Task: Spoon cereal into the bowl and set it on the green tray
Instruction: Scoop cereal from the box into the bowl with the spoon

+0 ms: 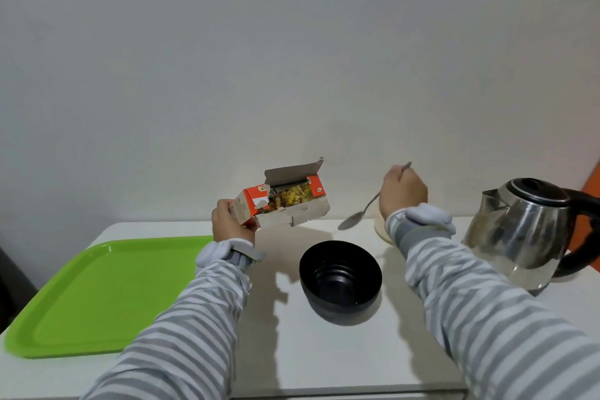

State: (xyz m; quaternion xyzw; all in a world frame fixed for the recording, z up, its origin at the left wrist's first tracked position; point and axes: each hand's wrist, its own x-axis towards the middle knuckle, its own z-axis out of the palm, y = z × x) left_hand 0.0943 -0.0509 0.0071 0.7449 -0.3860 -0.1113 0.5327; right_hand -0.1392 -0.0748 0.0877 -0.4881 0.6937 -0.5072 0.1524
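My left hand (231,220) grips the end of an orange cereal box (285,201), held above the table with its top flap open and colourful cereal showing inside. My right hand (404,193) holds a metal spoon (358,214); the spoon's bowl points down and left, just right of the box and apart from it, with nothing visible in it. A black bowl (340,279) stands on the white table below and between both hands, with nothing inside. The green tray (97,295) lies at the left of the table, bare.
A steel electric kettle (526,230) with a black handle stands at the right. A pale round container (381,227) sits behind my right wrist, mostly hidden. The white table (324,357) ends at a front edge near me; a grey wall rises behind.
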